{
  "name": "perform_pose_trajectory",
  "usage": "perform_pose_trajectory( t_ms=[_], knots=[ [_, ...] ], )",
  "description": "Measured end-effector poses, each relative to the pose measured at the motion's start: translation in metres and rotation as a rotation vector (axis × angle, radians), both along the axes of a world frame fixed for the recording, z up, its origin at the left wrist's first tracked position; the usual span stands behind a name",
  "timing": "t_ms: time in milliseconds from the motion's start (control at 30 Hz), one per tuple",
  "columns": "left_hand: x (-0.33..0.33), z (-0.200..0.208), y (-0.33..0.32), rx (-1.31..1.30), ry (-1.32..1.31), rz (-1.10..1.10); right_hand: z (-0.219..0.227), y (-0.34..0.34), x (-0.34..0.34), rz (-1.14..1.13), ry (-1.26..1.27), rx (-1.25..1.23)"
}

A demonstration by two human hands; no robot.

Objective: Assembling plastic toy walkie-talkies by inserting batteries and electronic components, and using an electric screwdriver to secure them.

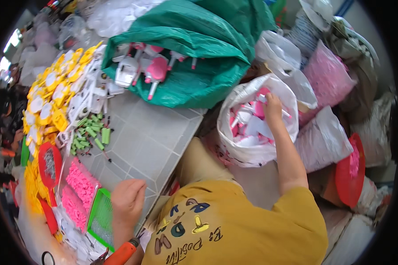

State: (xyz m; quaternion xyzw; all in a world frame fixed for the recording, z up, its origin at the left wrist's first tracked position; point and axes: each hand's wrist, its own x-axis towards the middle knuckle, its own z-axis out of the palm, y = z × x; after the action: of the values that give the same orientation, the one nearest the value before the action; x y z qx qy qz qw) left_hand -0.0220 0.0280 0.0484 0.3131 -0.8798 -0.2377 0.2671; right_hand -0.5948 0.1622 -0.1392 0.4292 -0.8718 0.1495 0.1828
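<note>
My right hand (273, 106) reaches into an open white sack (292, 92) on the right, its fingers closed on a pink and white plastic part (261, 110). More loose pink and white pieces (250, 126) lie around it in the sack. My left hand (129, 196) is at the near edge of the grey tiled-pattern tabletop (141, 132), fingers curled in; whatever they may hold is hidden. Beside it is a green tray (102, 216) of tiny metal pieces. An orange-handled tool (121, 254) lies next to my left forearm.
A large green sack (199, 44) holds pink and white plastic assemblies (157, 68). Yellow and white parts (53, 97), green cylinders with wires (93, 132), bags of pink pieces (82, 181) and a red scoop of screws (49, 163) crowd the left. A red basin (347, 181) stands right.
</note>
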Motion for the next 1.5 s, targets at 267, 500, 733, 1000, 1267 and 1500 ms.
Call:
perform_pose_trajectory(
  t_ms=[267, 500, 733, 1000, 1267, 1500],
  knots=[
    [-0.006, 0.004, 0.005, 0.027, -0.052, -0.035, 0.039, -0.071, 0.030, 0.071, -0.379, 0.175],
    [0.009, -0.002, 0.009, 0.017, -0.037, 0.030, 0.180, -0.147, 0.198, 0.594, -0.195, -0.608],
    [0.019, -0.008, -0.005, 0.020, -0.064, 0.102, 0.125, -0.286, 0.213, 0.837, 0.069, 0.027],
    [0.063, -0.047, -0.089, -0.207, -0.274, 0.487, 0.141, -0.292, 0.221, 0.838, 0.042, 0.079],
    [0.060, -0.049, -0.128, -0.185, -0.515, 0.173, 0.152, -0.197, 0.265, 0.877, -1.760, -0.326],
    [0.043, -0.046, -0.109, 0.201, -0.232, 0.295, 0.116, -0.129, 0.348, 0.588, -2.609, -0.173]
  ],
)
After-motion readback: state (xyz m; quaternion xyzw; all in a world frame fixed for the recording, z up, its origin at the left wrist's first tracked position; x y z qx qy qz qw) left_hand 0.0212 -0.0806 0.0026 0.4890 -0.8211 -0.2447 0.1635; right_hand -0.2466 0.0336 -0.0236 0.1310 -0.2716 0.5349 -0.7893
